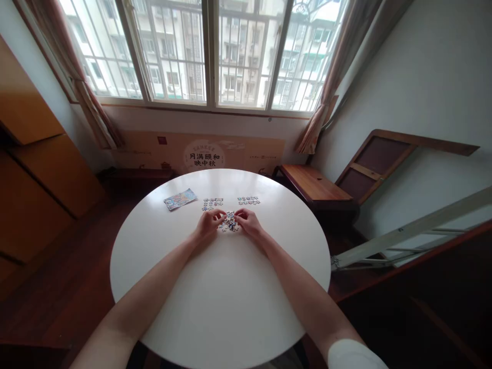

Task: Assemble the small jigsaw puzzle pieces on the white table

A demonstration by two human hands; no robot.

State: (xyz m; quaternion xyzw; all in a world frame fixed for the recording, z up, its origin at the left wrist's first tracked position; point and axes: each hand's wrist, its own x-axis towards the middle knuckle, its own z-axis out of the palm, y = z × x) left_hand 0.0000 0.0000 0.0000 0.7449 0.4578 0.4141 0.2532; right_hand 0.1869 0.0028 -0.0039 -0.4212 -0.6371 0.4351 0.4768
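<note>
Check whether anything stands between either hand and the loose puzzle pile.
Nothing visible does. The left hand and right hand closely flank the pile of puzzle pieces; the laid-out rows of pieces lie beyond it, not between.

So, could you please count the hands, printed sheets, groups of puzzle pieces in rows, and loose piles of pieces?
Left hand and right hand: 2
Printed sheet: 1
Left row group and right row group: 2
Loose pile: 1
Total: 6

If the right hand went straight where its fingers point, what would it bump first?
The right hand would probably meet the heaped jigsaw pieces first; height above the white table is unclear, so it might pass over toward the left hand.
</note>
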